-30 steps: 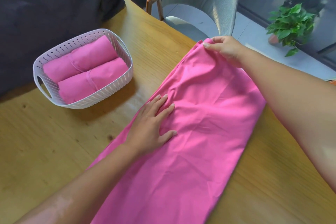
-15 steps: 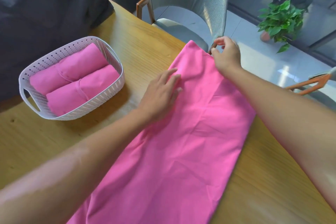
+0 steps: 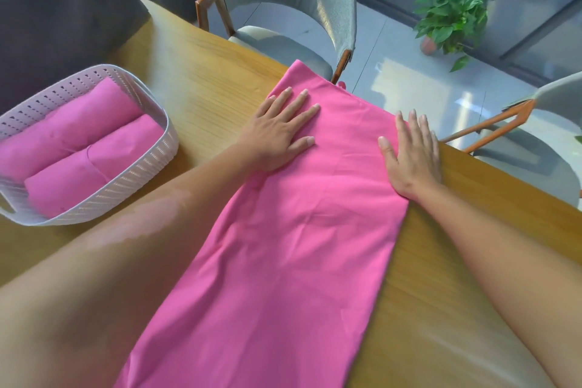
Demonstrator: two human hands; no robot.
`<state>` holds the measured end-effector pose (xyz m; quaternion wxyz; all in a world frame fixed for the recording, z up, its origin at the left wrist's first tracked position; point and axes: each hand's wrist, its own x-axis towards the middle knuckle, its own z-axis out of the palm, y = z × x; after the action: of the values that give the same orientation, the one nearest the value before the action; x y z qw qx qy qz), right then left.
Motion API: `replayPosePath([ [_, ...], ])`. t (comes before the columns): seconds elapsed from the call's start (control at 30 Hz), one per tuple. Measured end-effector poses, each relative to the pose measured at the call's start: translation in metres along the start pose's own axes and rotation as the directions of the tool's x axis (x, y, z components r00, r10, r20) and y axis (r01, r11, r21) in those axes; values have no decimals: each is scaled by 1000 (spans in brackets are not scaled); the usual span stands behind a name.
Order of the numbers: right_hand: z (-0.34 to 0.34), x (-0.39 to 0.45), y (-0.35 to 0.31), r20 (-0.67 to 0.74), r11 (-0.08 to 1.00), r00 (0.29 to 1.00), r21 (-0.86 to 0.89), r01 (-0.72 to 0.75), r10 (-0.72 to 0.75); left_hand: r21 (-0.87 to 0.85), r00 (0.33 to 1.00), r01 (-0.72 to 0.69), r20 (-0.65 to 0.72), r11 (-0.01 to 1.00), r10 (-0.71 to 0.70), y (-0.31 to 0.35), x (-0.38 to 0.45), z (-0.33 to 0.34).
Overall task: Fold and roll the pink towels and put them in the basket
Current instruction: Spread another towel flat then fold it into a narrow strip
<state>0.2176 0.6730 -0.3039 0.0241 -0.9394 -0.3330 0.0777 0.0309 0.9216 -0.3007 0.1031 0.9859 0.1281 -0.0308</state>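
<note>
So I count two rolled towels (image 3: 78, 148) in the basket (image 3: 151, 164), while both my grips, left hand (image 3: 280, 132) and right hand (image 3: 412, 157), press flat and open on a third towel (image 3: 283, 261) folded but unrolled on the counter (image 3: 201, 79).

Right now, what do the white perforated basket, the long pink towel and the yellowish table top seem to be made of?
The white perforated basket looks like moulded plastic: even rows of punched holes, matte rim. The long pink towel seems thin, smooth woven cloth, possibly microfibre: soft creases, no pile. The yellowish table top appears to be wood or wood veneer: straight grain lines, slight sheen.
</note>
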Motion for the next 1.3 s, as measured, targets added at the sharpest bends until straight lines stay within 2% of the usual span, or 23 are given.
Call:
replayPosePath([
  [0.17,-14,1,-2,90,988,994,-146,-47,61,-56,999,54,6,997,-54,7,-39,-10],
  [0.3,-19,-33,-15,56,994,993,-46,-101,104,-113,996,91,34,989,-87,15,-103,-12],
  [0.47,-6,-128,-53,92,998,995,38,-45,41,-149,986,161,63,976,-153,38,-188,-10],
  [0.67,5,-257,-104,154,998,988,60,-9,-1,-191,968,245,99,950,-229,67,-274,-6],
  [0.9,10,-392,-154,314,998,947,39,54,-63,-140,958,283,89,949,-272,86,-360,0],
  [1.0,13,-431,-168,368,997,927,59,46,-65,-100,959,279,69,955,-273,88,-391,3],
  [1.2,17,-483,-185,410,995,908,77,63,-89,-150,958,287,33,946,-285,101,-444,8],
  [1.3,19,-507,-189,422,990,897,89,105,-133,-263,927,372,66,890,-368,113,-472,12],
])
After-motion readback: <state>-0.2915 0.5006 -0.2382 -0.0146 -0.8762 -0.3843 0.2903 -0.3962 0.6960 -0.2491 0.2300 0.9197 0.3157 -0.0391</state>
